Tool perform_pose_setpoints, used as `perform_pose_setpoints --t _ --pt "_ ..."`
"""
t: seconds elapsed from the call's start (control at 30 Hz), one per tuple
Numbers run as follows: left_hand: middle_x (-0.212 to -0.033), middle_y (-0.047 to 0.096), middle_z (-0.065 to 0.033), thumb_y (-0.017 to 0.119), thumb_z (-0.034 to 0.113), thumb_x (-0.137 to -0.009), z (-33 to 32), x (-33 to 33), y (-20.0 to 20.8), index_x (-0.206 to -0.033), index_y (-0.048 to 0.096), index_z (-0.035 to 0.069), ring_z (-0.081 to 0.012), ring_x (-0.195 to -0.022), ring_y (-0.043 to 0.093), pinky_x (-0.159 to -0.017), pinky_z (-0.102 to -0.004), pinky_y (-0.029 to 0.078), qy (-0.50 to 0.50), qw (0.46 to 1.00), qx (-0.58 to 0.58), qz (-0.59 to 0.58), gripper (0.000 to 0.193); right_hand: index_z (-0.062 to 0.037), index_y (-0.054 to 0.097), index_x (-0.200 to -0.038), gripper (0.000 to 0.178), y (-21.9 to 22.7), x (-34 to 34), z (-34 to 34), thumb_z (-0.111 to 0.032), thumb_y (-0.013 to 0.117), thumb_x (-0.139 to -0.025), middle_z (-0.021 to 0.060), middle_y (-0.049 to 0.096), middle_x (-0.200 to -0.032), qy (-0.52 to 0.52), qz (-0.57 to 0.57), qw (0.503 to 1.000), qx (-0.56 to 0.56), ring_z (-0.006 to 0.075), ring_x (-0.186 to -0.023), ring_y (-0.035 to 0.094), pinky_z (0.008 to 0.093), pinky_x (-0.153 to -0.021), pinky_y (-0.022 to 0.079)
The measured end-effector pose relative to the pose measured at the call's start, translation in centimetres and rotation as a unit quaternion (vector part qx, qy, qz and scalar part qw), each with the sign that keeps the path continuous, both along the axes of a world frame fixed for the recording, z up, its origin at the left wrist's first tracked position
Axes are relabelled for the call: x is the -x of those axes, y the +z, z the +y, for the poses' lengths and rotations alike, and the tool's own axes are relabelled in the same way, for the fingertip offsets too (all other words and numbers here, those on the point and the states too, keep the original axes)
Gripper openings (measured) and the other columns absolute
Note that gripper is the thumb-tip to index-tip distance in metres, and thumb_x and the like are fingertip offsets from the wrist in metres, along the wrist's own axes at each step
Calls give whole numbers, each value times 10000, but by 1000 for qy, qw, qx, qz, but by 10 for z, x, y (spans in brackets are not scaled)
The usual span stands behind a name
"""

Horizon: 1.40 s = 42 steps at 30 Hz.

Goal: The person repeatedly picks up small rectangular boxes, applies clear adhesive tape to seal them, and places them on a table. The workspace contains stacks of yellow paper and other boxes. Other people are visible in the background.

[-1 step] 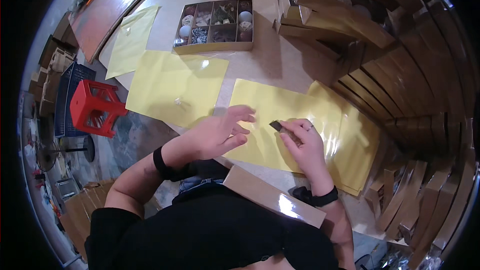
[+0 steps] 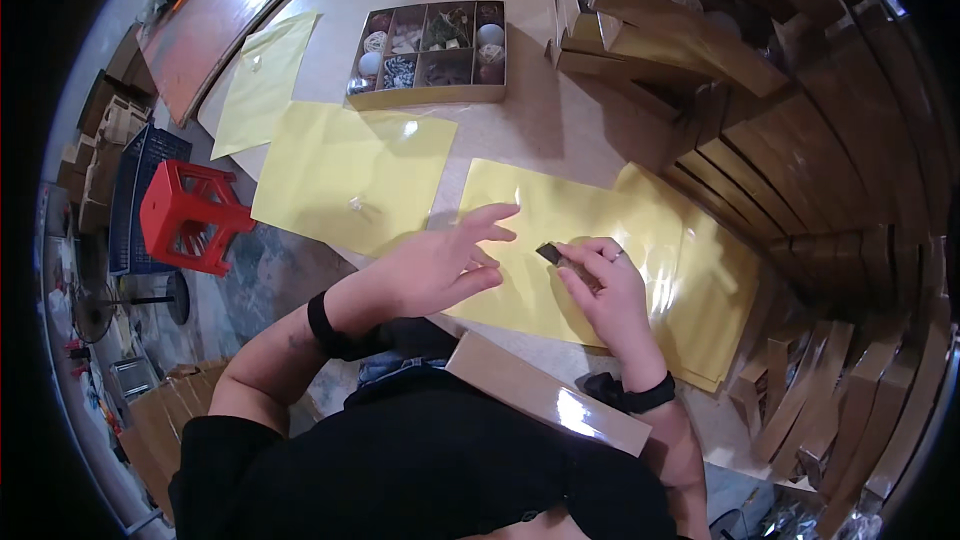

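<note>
My left hand hovers with its fingers apart above the yellow sheet in front of me, and nothing is in it. Between the thumb and fingers of my right hand is a small dark flat piece; its exact kind does not show. The two hands are a short way apart, over the same sheet. A closed brown cardboard box lies slanted against my body, below my right hand.
A compartment box with balls and dried decorations stands at the back. More yellow sheets lie on the left, others on the right. Stacked cardboard boxes crowd the right side. A red stool stands beyond the table's left edge.
My left hand has shifted slightly to the right, its fingers a little more stretched. The dark piece in my right hand has moved a touch to the left.
</note>
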<state>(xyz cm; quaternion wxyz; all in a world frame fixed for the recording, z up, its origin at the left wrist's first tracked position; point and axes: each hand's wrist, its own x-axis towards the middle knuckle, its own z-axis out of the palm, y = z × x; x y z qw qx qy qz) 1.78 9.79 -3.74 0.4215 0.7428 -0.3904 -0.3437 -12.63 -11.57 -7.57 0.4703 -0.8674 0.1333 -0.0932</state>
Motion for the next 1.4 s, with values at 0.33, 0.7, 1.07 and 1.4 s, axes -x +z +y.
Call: perform_pose_setpoints --t 0.33,0.7,1.07,1.4 --pt "-1116 608 -175 728 99 -838 -12 3 -35 -1400 482 84 -350 -1080 589 -938 -411 493 -151 913 107 -362 614 -115 725 -1106 278 8 -1 -5 -152 721 -831 58 634 -979 49 23 998 23 217 -860 612 320 -725 509" --pt "-1543 261 -215 781 44 -780 -29 -9 -33 -1380 347 127 -332 -1100 620 -875 -395 566 -84 952 113 -270 745 -140 711 -1154 321 6 -10 2 -271 727 -862 35 638 -968 -14 64 998 -4 175 -753 630 303 -697 507" --pt "-1523 284 -204 796 107 -820 -28 -23 -48 -1487 287 281 -296 -1184 589 -910 -395 528 22 892 337 -300 857 -129 711 -1128 285 15 -13 -1 -295 666 -900 58 636 -979 34 94 994 51 240 -821 631 340 -740 503" --pt "-1564 159 -237 832 32 -687 -47 -33 -48 -1485 222 203 -394 -1337 433 -1056 -479 438 -113 919 186 -328 1019 -99 690 -1139 224 2 -26 -5 -167 568 -964 126 648 -1006 22 30 997 62 313 -922 640 376 -808 510"
